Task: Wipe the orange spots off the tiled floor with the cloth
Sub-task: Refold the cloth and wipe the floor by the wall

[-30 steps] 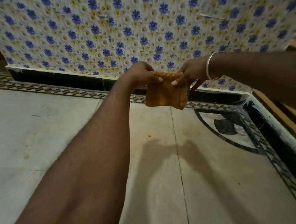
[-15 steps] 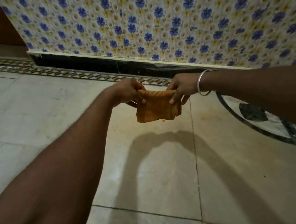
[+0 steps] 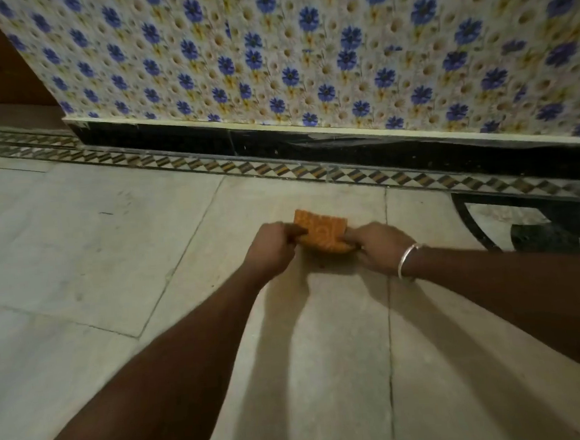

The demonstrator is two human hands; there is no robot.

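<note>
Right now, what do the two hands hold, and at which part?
Both hold the folded orange cloth: the left hand grips its left edge, the right hand its right edge.

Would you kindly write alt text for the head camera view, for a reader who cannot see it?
A left hand and a right hand grip the ends of a folded orange cloth close to a pale tiled floor. Behind runs a blue-flowered wall.

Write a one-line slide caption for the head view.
Left hand and right hand grip a folded orange cloth down at the tiled floor, near the patterned border under a blue-flowered wall.
</note>
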